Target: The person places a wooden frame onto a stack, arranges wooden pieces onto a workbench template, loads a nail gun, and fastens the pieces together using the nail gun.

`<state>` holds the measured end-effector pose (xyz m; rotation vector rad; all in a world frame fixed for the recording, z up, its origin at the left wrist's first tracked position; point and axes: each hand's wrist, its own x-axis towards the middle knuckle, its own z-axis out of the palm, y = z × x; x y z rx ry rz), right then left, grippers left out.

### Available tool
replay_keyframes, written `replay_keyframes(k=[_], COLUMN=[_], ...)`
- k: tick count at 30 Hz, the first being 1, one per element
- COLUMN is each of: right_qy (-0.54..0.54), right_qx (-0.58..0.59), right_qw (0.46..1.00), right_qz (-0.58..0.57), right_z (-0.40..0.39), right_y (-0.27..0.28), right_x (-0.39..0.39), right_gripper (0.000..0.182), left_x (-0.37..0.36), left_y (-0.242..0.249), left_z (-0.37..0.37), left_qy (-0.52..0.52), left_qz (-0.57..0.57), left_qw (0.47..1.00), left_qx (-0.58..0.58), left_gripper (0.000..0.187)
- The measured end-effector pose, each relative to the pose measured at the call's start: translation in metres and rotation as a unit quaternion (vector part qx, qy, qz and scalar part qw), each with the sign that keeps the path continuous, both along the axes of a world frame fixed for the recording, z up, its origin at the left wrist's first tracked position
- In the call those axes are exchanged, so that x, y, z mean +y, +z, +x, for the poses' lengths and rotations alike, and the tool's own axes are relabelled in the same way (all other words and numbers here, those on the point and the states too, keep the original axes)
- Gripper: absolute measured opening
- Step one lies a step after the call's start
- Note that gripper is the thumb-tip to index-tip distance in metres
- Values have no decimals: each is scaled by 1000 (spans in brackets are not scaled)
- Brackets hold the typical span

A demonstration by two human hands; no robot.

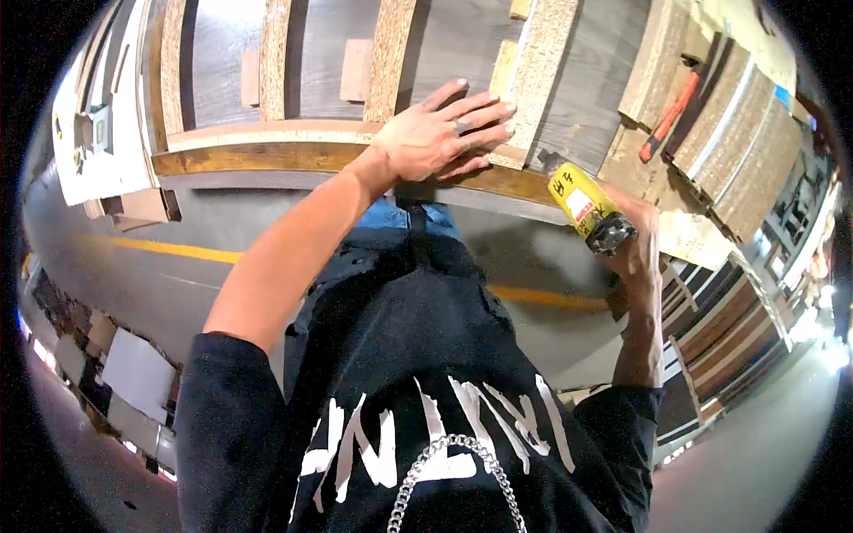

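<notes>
Shirt: black, white lettering, chain (453,462) hanging nearest the lens.
Left hand (444,133): fingers spread, pressed flat on chipboard strip (542,71).
Right hand (635,253): wrapped around yellow nail gun (586,206), nose at wooden frame rail (267,158).
Progress: several strips appear already laid; this one seemingly unfastened.

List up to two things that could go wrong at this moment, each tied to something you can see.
1. The left hand lies flat on the chipboard strip, close to the nose of the yellow power tool in the right hand; a slip might hurt the fingers.
2. The strip, pinned by one palm only, may shift off the wooden frame edge.
</notes>
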<state>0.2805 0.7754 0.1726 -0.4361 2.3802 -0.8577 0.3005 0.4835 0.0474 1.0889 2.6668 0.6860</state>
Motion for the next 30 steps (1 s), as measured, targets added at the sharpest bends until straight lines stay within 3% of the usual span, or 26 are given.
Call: replay_keyframes(k=[7, 30], right_qy=[62, 95], right_qx=[-15, -21], right_qw=[998, 993], right_qz=[1, 63], right_z=[-7, -9], right_y=[-8, -22], right_x=[-3, -21], right_gripper=[40, 36], left_x=[1, -1], left_y=[-5, -7], left_z=[2, 3], left_qy=[7, 9], left_qz=[9, 27], left_qw=[1000, 999], left_qx=[13, 14], left_gripper=[50, 52])
